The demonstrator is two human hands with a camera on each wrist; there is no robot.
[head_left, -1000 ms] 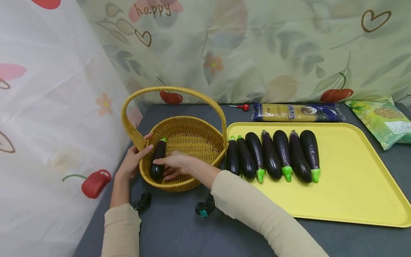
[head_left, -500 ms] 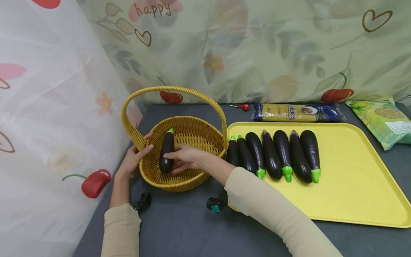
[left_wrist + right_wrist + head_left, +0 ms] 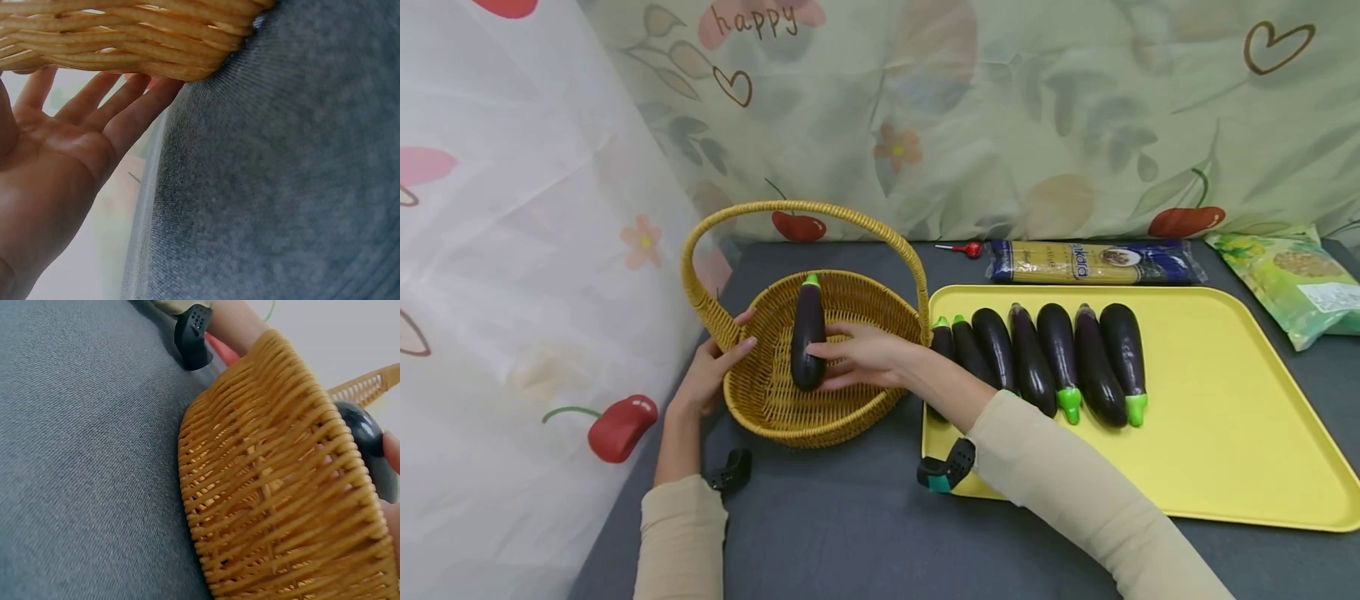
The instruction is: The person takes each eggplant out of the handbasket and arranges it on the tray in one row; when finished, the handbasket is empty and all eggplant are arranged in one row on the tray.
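In the head view my right hand holds a dark purple eggplant by its lower half, thumb across the front. The eggplant stands nearly upright over the wicker basket, its green stem end up. My left hand grips the basket's left rim by the foot of the arched handle. In the left wrist view the left hand's fingers reach under the woven wall. The right wrist view shows the basket wall hiding much of the right hand, with the eggplant's rounded end above the rim.
Right of the basket lies a yellow tray with several eggplants in a row; my right forearm crosses its left part. Behind it are a lollipop, a packet of spaghetti and a green bag. Patterned cloth hangs behind and left.
My right hand has carried the eggplant from the basket's left side up and rightward, toward its middle. My left hand has stayed on the rim.
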